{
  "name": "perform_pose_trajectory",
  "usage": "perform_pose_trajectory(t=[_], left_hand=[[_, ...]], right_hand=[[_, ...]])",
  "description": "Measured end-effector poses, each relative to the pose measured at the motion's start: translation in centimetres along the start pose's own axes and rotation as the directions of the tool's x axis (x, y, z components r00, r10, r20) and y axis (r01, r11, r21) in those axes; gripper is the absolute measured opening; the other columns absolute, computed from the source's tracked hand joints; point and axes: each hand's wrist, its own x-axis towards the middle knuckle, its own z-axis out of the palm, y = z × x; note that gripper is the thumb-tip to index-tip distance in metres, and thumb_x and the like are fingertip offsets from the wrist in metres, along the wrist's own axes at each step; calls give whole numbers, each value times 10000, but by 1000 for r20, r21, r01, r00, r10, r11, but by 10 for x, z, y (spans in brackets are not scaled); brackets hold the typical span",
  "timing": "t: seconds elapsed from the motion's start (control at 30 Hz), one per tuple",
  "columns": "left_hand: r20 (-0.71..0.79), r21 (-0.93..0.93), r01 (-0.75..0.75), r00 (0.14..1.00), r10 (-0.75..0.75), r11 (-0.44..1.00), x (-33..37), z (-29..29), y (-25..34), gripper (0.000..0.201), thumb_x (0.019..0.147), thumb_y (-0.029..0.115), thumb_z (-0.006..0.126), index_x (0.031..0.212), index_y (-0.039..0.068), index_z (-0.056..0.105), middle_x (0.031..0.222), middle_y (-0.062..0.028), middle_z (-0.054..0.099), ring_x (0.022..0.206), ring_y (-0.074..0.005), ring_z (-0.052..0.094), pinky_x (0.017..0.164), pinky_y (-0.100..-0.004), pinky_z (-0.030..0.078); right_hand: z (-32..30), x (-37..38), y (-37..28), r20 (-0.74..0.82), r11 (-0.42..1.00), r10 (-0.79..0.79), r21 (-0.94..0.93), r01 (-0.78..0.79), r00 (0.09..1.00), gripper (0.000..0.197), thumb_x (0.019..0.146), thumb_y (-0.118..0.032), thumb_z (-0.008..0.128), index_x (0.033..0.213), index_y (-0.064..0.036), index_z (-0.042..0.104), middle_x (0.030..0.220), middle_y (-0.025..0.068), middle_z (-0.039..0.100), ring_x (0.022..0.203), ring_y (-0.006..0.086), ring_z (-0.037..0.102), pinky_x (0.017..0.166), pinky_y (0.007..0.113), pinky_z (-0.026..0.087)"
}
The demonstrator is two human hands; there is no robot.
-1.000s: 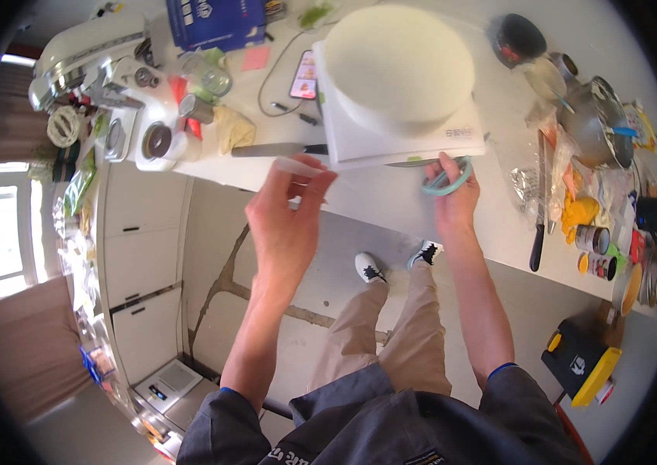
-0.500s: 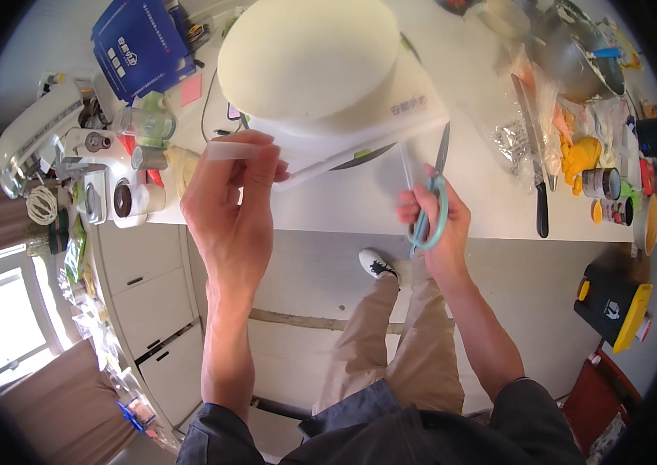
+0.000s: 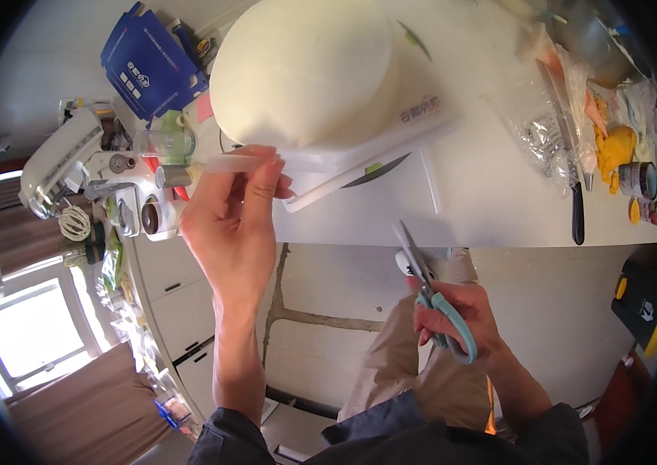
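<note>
A strip [image 3: 229, 163] is being pinched in the left hand [image 3: 237, 221], near the white cylinder [image 3: 305, 70]; scissors [image 3: 426, 293] are being grasped by the right hand's [image 3: 473, 311] curled fingers, near the counter's [image 3: 514, 221] front edge. Apparently the strip is being positioned, so a steady pinch is being called for.

Bright window [image 3: 34, 325] left, brown curtain [image 3: 84, 395] beside; white cabinets [image 3: 170, 311], dark handles [image 3: 172, 287]; pale floor [image 3: 545, 310], brownish seam [image 3: 321, 319].

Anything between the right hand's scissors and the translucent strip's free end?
Yes, the left hand itself: the translucent strip sticks out to its left, while the scissors in the right hand are to its right. Nothing else visibly blocks.
</note>
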Motion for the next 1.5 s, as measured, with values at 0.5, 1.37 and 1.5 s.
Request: perform_pose_trajectory(t=[0.5,1.37,1.5], left_hand=[[-29,2,-51,998,51,999,3,6,0,100,947,6,716,1003,-76,716,976,-128,738,690,-123,658,602,-254,557],[-17,14,-79,997,80,997,1,4,5,95,949,11,717,1000,-69,721,929,-114,733,658,-104,647,575,-238,539],[-29,-34,-67,997,66,997,-17,4,6,70,950,-19,697,988,-76,714,957,-153,726,671,-130,657,589,-247,547]], right_hand=[[56,70,-43,386,906,157,311,-288,909,392,969,-380,718,1026,8,727,694,51,617,532,134,592,498,282,482],[70,71,-40,374,899,15,401,-176,927,479,1022,-289,660,1391,12,604,672,21,596,485,83,526,437,256,434],[67,53,-38,320,933,74,311,-179,945,446,1025,-227,658,1396,13,600,675,4,577,508,66,527,459,249,431]])
